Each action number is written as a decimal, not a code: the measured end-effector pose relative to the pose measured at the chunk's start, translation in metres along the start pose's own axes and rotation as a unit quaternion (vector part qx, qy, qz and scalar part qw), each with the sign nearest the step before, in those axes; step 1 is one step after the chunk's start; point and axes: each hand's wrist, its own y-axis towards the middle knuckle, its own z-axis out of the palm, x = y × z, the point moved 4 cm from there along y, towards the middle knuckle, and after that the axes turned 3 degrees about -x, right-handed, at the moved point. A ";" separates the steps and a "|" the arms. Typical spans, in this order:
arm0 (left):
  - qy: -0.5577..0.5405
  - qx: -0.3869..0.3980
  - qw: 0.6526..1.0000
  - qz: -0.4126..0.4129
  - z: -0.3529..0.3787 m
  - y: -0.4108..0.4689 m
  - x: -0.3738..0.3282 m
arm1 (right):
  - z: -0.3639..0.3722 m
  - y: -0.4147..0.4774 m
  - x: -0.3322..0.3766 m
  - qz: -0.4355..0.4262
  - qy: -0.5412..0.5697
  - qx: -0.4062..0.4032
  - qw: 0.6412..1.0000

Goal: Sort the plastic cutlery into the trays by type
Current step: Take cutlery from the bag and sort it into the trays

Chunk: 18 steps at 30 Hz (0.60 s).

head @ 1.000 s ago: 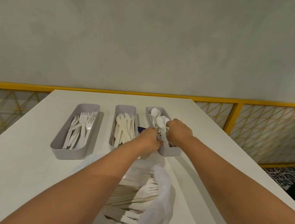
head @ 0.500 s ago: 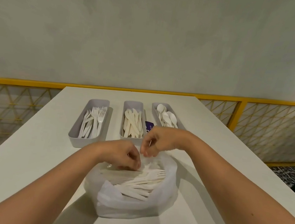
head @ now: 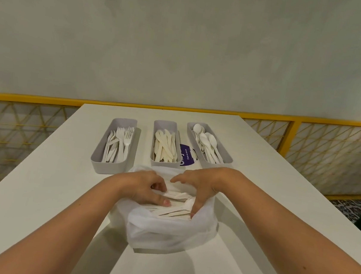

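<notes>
- A white table is set before a grey wall.
- Nearest, loose cutlery is held in a white bag.
- A piece of it is pinched by the left hand; the right hand is spread inside the bag.
- Beyond, a fork tray, a knife tray and a spoon tray are lined up.

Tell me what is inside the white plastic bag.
Loose white plastic cutlery, with the left hand and right hand reaching in. The hands and the wall of the white plastic bag hide whatever lies deeper.
</notes>
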 end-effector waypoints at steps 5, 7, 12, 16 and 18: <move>-0.010 0.026 1.000 0.013 0.001 -0.003 -0.007 | 0.002 -0.004 0.001 0.004 -0.023 -0.019 1.000; -0.026 0.051 0.998 0.006 0.001 -0.005 -0.008 | 0.003 -0.004 0.002 0.005 -0.027 -0.015 1.000; 0.001 0.048 0.999 -0.004 0.001 -0.007 -0.011 | 0.005 -0.003 0.003 0.003 -0.015 -0.030 0.999; 0.016 -0.007 1.000 -0.002 0.008 -0.002 -0.010 | 0.005 -0.004 -0.002 0.000 0.047 -0.078 0.996; 0.020 -0.009 1.000 0.012 0.011 -0.001 -0.007 | 0.006 -0.006 -0.006 -0.002 0.071 -0.080 0.994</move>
